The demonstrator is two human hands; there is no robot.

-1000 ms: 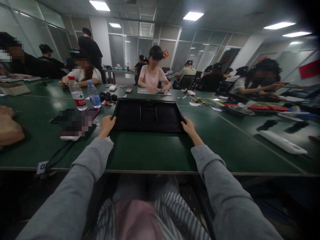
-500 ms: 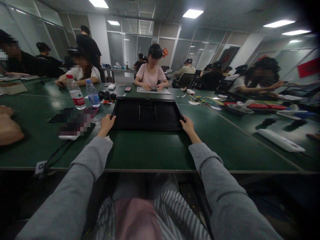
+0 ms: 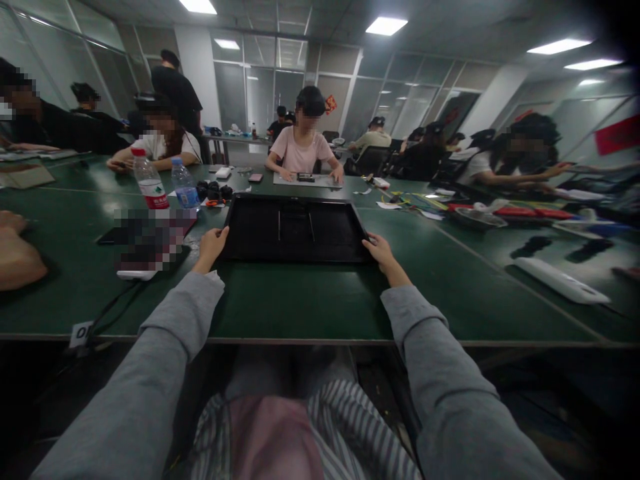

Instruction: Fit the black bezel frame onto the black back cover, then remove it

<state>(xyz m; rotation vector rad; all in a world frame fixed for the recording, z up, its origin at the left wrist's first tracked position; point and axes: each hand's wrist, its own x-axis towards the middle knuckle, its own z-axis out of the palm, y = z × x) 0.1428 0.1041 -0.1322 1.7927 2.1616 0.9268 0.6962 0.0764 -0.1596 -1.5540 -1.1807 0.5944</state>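
A shallow, black rectangular tray-like panel with a raised rim is in front of me over the green table. Two thin bright bars show near its middle; what they belong to is hard to make out. My left hand is closed on the near part of its left edge, thumb on the rim. At the right edge, my right hand grips the near corner, with its fingers partly hidden along the side. Both arms reach forward.
To the left, a red-capped bottle, a blue-capped bottle and a phone-like device with a cable rest on the green table. A white power strip lies right. A person in pink sits opposite.
My right hand has shifted slightly right and its grip looks a little looser. The black panel stays almost in place. The person opposite has spread their hands apart.
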